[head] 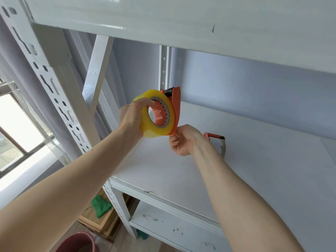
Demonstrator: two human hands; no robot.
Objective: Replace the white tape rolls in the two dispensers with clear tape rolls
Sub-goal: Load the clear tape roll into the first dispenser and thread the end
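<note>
My right hand [182,140] is nearest to me, at about five o'clock from the roll, fingers curled and pinching the lower corner of the orange dispenser [176,104] to hold it up above the shelf [181,170]. My left hand [133,118] sits at nine o'clock of the clear tape roll [157,113], thumb and fingers wrapped around its yellowish rim, so both hands are clamped, one on each part. The roll appears to be partway onto the orange hub, whose core I can see through the hole; I cannot tell whether it is fully seated. To do this well, I judge I should keep the dispenser steady with the right pinch, hold the roll square to the hub and not cocked, and press evenly until its face lies flush with the side plate. The loose end should probably come off toward the cutter at twelve o'clock, so I would check the unwinding direction before seating it. Farther back, at three o'clock from my right wrist, the second dispenser [216,142] lies on the shelf, partly hidden by my arm, and I cannot make out what roll it carries.
</note>
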